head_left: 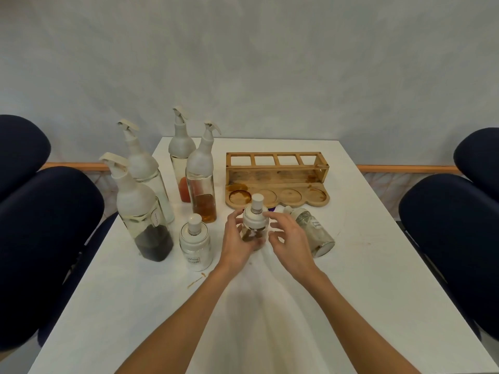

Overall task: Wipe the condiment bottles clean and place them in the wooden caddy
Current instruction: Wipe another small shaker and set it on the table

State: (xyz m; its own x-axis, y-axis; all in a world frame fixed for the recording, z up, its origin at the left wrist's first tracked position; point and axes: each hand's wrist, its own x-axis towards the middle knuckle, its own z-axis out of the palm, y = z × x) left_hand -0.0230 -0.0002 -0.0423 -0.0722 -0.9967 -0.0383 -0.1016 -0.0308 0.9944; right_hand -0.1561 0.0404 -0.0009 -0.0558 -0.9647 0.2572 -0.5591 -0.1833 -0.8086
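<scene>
A small glass shaker jar [254,220] with a white cap stands upright at the table's middle. My left hand [237,240] wraps around its left side. My right hand [290,241] hovers just right of it with fingers spread, holding nothing. The wooden caddy [276,182] sits behind, stained brown, with no bottles in its slots or round recesses. A white sugar jar [195,245] stands to the left. A pepper jar [313,230] lies on its side to the right. Several tall pump bottles stand at left, one with dark sauce [143,211], one with amber liquid [202,179].
Dark blue chairs [48,238] flank the white table [351,279] on both sides. A brown smear [196,280] marks the table near the sugar jar. A purple item [272,209] peeks out behind the held jar. A grey wall rises behind.
</scene>
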